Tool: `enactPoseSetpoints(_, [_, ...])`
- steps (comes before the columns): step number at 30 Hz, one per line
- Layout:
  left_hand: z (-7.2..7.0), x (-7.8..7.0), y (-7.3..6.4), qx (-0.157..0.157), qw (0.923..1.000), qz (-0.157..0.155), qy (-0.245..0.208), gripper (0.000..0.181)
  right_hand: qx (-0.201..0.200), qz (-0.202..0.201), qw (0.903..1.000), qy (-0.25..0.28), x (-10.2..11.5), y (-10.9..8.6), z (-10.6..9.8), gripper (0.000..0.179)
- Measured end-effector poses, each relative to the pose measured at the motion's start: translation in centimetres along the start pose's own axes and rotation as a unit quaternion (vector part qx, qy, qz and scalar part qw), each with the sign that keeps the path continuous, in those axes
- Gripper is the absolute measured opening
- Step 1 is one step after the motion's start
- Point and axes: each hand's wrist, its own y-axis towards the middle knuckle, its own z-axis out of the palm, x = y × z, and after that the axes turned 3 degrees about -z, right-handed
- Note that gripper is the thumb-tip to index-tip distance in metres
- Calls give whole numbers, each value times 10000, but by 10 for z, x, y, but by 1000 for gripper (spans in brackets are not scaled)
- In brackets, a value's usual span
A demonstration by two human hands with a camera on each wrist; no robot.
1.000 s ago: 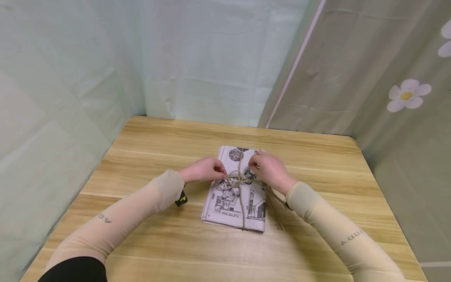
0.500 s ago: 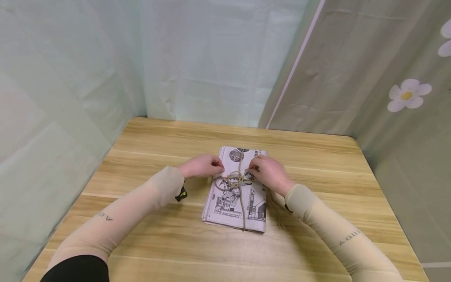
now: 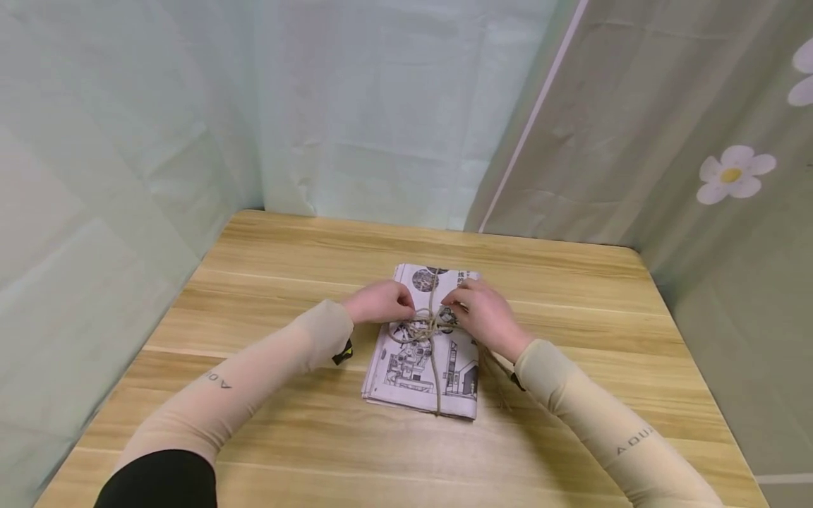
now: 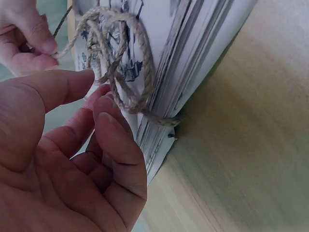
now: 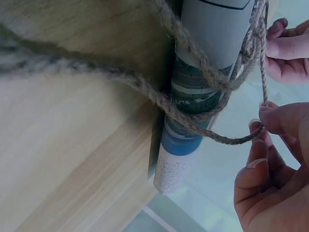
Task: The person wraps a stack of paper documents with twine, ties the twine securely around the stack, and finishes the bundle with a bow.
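Observation:
A folded stack of newspapers (image 3: 422,398) lies on the table, with jute twine (image 3: 435,370) crossed over it. Loops of the twine (image 4: 145,63) gather in a loose bow at the middle of the top sheet. My right hand (image 3: 490,317) pinches a strand between thumb and fingertip, just right of the bow; the right wrist view shows this strand drawn up from the stack's edge. My left hand (image 3: 381,302) is at the left side of the bow. Its thumb and bent fingers (image 4: 120,140) are close against the loops, with a gap between thumb and forefinger.
The wooden table (image 3: 286,437) extends around the stack on all sides. Loose twine ends (image 3: 502,384) trail on it beside the right wrist. Pale curtains (image 3: 394,141) hang behind and at both sides, one with a flower print.
My left hand drew back slightly from the bow, leaving a loop lying on the paper, then moved right to the loops again. My right hand keeps its pinch, shifting little.

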Motion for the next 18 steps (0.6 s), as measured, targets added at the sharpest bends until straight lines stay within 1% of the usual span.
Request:
enactPoseSetpoints(4, [2,1,0,-31,9999,-26,-122,10,-84,8,9997,228,3,1,1,14])
enactPoseSetpoints(8, [3,0,0,-95,9995,-45,-289,9,152,273,9965,773,8,4,3,15])
enactPoseSetpoints(11, [3,-1,1,-158,9992,-18,-360,9,373,544,9922,1055,12,5,5,17])
enactPoseSetpoints(15, [3,-3,0,-212,9988,12,-442,10,464,710,9895,1166,13,7,11,19])
enactPoseSetpoints(18, [3,-3,-1,-225,9985,58,-498,10,450,720,9894,1174,12,9,15,22])
